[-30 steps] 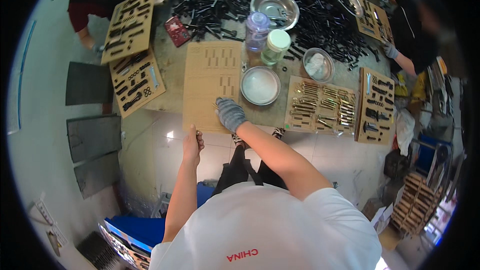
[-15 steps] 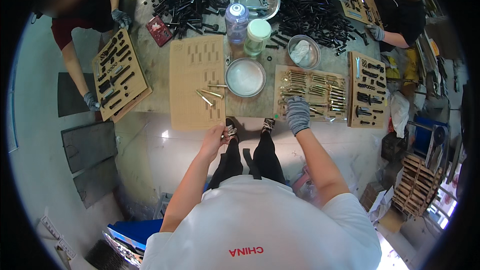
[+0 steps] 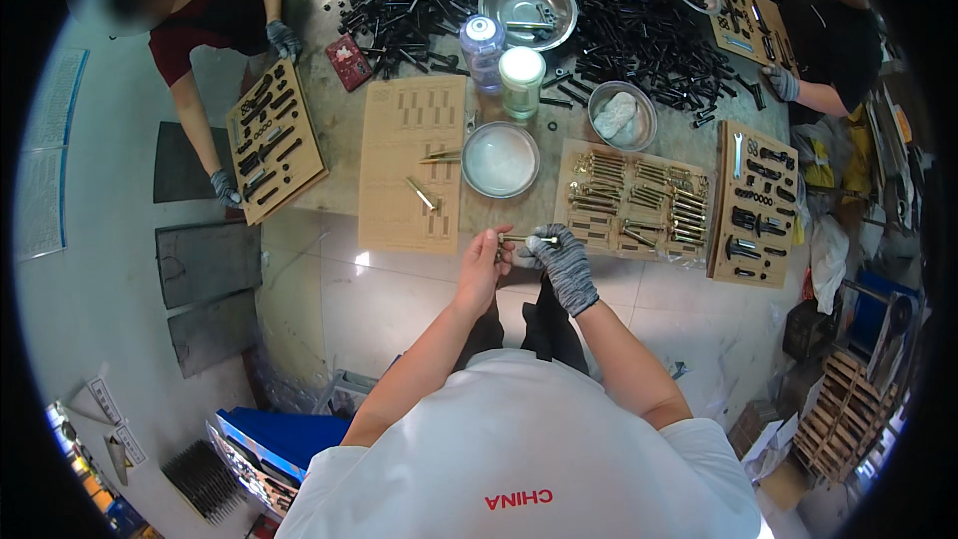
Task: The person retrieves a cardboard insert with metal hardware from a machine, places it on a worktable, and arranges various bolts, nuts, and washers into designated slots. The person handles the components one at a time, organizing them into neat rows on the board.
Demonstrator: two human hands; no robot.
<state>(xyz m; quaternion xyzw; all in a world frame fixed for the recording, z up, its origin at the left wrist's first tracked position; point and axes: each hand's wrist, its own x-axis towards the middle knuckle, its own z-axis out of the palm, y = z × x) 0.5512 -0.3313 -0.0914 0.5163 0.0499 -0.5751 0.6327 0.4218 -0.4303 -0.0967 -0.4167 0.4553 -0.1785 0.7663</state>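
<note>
In front of my body, past the table's near edge, my bare left hand (image 3: 482, 265) and my grey-gloved right hand (image 3: 566, 268) almost meet. A thin metallic bolt (image 3: 516, 239) spans the gap, its ends pinched in the fingers of both hands. What else my left fingers hold is hidden. Beyond my left hand lies a brown cardboard sheet (image 3: 384, 220) with printed outlines and a few gold-coloured bolts (image 3: 422, 194) on it. Behind my right hand, a cardboard board (image 3: 565, 198) carries rows of gold-coloured bolts (image 3: 651, 186) under clear plastic film.
A round metal dish (image 3: 500, 160) sits between the sheets. Behind are a purple bottle (image 3: 481, 52), a green jar (image 3: 521, 90), metal bowls and heaps of black bolts (image 3: 619, 30). Co-workers at both sides handle boards of black hardware (image 3: 271, 145). Another such board (image 3: 750, 208) lies right.
My right hand has come back from the board of gold-coloured bolts to my left hand, which has moved slightly right. Both now grip a bolt. The left co-worker's board has tilted.
</note>
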